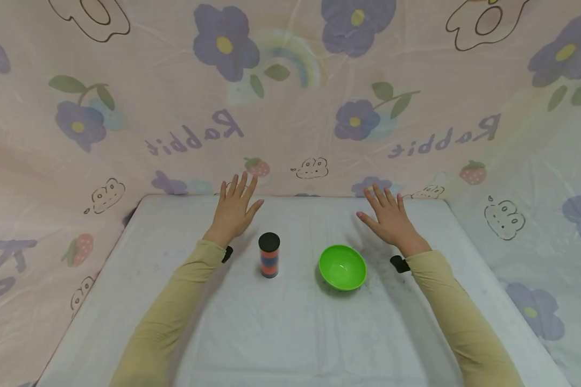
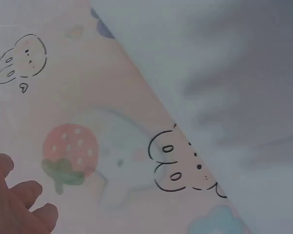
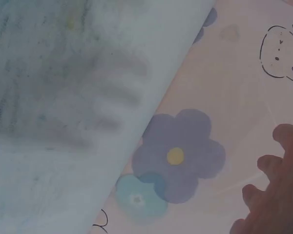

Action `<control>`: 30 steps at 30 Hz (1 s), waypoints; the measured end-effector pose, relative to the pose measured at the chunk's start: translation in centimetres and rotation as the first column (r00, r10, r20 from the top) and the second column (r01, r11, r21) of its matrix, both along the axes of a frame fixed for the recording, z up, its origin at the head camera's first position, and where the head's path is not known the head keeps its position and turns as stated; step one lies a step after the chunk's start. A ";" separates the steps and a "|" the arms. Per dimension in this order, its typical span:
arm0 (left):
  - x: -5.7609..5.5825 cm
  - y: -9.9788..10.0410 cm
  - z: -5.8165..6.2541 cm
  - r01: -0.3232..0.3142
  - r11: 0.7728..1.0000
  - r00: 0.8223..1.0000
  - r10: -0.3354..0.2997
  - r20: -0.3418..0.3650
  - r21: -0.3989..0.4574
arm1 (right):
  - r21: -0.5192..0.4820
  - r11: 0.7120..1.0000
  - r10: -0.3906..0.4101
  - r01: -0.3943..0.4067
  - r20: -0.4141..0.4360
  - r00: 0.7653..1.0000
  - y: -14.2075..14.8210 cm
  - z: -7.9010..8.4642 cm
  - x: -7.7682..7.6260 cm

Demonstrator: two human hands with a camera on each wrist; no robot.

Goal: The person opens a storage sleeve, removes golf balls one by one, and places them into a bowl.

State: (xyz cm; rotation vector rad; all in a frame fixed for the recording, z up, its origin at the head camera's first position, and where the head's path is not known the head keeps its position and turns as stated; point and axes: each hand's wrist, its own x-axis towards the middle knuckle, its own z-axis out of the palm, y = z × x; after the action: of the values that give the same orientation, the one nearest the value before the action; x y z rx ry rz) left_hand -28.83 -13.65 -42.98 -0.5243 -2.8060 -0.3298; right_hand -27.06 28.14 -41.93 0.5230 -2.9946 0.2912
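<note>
Both hands are held out over the far part of the white table, fingers straight and spread, with nothing in them. My left hand point(image 1: 235, 212) is nearest to a cylindrical container point(image 1: 269, 260) with a black lid and orange and blue bands, which stands upright a little nearer to me. To the right of the container sits a bright green bowl point(image 1: 342, 267), its inside bare. My right hand point(image 1: 389, 217) is beyond the bowl and to its right. In the wrist views only fingertips of the left hand point(image 2: 19, 200) and right hand point(image 3: 278, 190) show.
The white-covered table point(image 1: 281, 333) ends at a patterned cloth point(image 1: 290, 97) with flowers, rabbits and strawberries, which rises behind it and at both sides. A small black device point(image 1: 399, 264) is at the right wrist, and another black piece point(image 1: 227, 254) at the left.
</note>
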 end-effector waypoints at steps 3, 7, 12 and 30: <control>0.2 0.1 0.7 0.012 1.000 1.000 -0.012 -0.014 0.013 | -0.011 1.000 0.020 -0.020 -0.014 1.000 0.0 0.4 0.3; 0.9 0.0 1.9 0.034 0.999 0.999 -0.034 0.014 0.028 | -0.024 0.999 0.042 -0.043 -0.035 0.998 -0.1 1.1 0.8; 1.7 -0.5 3.3 0.091 0.989 0.991 -0.102 0.085 0.120 | -0.111 0.992 0.053 -0.056 -0.031 0.998 -0.2 2.7 1.6; 4.7 -2.3 5.4 0.134 0.762 0.894 -0.369 0.254 0.633 | -0.458 0.885 0.147 -0.083 0.105 0.984 -0.3 5.5 3.8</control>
State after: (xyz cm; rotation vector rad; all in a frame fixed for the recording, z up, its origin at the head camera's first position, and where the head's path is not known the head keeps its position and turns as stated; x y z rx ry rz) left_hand -24.13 -15.96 -37.59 -0.7465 -2.7099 -1.4679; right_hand -23.25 27.86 -36.44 0.6467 -2.8712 1.0438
